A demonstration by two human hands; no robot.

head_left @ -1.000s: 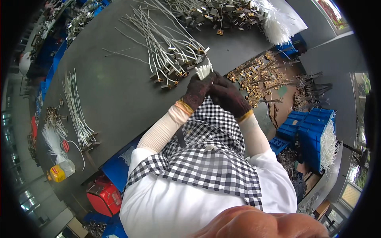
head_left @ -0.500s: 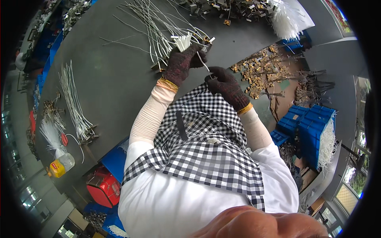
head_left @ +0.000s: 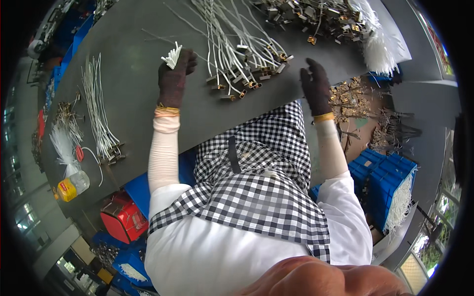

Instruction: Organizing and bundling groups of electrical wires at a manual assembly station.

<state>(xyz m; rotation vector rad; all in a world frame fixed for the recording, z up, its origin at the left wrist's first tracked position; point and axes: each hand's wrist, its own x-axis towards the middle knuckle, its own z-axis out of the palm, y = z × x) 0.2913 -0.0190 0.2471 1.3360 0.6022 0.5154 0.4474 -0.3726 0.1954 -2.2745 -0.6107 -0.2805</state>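
Note:
My left hand [head_left: 174,81], in a dark glove, is closed around a bundle of short white tubes [head_left: 173,55] above the grey table. Their ends stick up out of the fist. To the right of it, my gloved right hand [head_left: 316,89] is held over the table's near edge, fingers apart and nothing visible in it. Between the two hands lies a loose pile of white wires [head_left: 222,44], fanned out away from me. Small metal connectors [head_left: 237,89] sit at the wires' near ends, some silver and some brass-coloured.
A second wire bundle [head_left: 98,108] lies at the left, near a yellow-labelled bottle [head_left: 73,186]. Metal parts [head_left: 316,17] and white strands [head_left: 380,52] are heaped at the back right. Brass-coloured pieces [head_left: 350,98] lie right of my right hand, above blue crates [head_left: 387,182]. A red box [head_left: 123,217] stands lower left.
My hands have moved apart: the left went left with the tubes, the right moved right and opened. The single white strand between them is gone from the right hand. The wire pile is now uncovered.

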